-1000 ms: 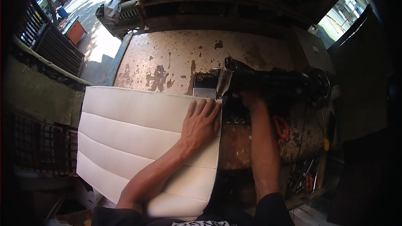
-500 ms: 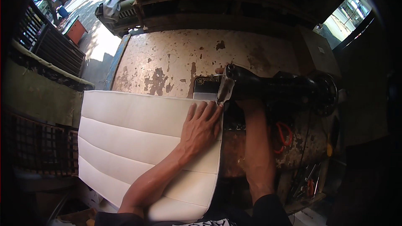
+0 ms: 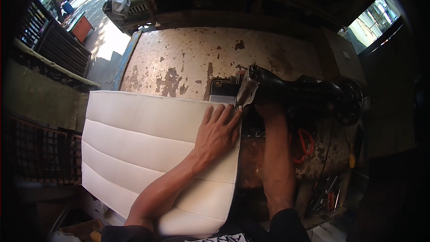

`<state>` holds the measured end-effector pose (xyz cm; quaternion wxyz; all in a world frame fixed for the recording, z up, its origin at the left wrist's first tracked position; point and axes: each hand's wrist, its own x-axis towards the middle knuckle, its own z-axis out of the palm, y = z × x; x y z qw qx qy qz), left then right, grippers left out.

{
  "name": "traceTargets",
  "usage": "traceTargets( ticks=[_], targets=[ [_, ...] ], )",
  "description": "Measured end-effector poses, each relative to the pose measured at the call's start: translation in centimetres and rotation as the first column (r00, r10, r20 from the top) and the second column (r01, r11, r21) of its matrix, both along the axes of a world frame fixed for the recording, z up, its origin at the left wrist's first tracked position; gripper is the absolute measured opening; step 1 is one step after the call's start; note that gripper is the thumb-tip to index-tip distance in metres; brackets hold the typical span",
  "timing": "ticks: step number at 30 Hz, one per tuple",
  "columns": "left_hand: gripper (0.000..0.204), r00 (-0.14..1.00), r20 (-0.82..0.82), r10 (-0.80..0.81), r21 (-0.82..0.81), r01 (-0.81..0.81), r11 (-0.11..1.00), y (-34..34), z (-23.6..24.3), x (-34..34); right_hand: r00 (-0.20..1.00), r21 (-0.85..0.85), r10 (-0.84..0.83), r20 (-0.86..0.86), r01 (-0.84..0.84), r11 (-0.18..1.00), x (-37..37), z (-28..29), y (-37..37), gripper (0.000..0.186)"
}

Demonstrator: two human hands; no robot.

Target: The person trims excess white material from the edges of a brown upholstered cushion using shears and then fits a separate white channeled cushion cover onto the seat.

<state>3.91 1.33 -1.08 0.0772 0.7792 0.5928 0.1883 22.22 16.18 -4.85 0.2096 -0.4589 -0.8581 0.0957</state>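
White padded quilted panel (image 3: 152, 152) lies flat left of the black sewing machine (image 3: 304, 92), seams running across me. Left hand (image 3: 217, 132) is nearer, fingers pressed together, flat by the needle (right hand's hidden, can't tell).

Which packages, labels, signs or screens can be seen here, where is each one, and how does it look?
Cardboard box: behind the black sewing machine, upper right on the table; brown, flat-topped.
Label: on top of that box; small, white, too small to tell more.
No signs or screens show.
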Motion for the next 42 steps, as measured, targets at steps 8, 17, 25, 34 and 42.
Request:
traceTargets(
  ticks=[8, 17, 25, 34, 42],
  targets=[
    [0.044, 0.906, 0.422, 0.029, 0.104, -0.08, 0.991, 0.2, 0.1, -1.7, 0.984, 0.106, -0.129, 0.121, 0.116, 0.988, 0.2, 0.1, -2.0, 0.039],
    [0.019, 0.432, 0.897, 0.091, -0.053, -0.1, 0.994, 4.9, 6.3, -0.6, 0.527, -0.709, -0.625, -0.575, 0.06, 0.703, 0.6, 6.0, -12.2, 0.031],
    [0.038, 0.83, 0.447, -0.333, 0.232, 0.252, 0.94, -2.8, 7.6, -2.8, 0.461, -0.605, -0.472, -0.752, -0.195, 0.772, -0.8, 10.3, -17.1, 0.038],
    [0.043, 0.804, 0.394, -0.445, 0.308, 0.34, 0.888, -11.2, 11.7, -2.2, 0.61, -0.447, -0.195, -0.768, -0.292, 0.846, 0.9, 13.4, -24.2, 0.019],
    [0.02, 0.797, 0.189, -0.574, 0.275, 0.518, 0.81, -7.5, 10.6, -1.3, 0.8, -0.353, -0.295, -0.522, 0.112, 0.929, 7.8, 13.4, -22.7, 0.013]
  ],
)
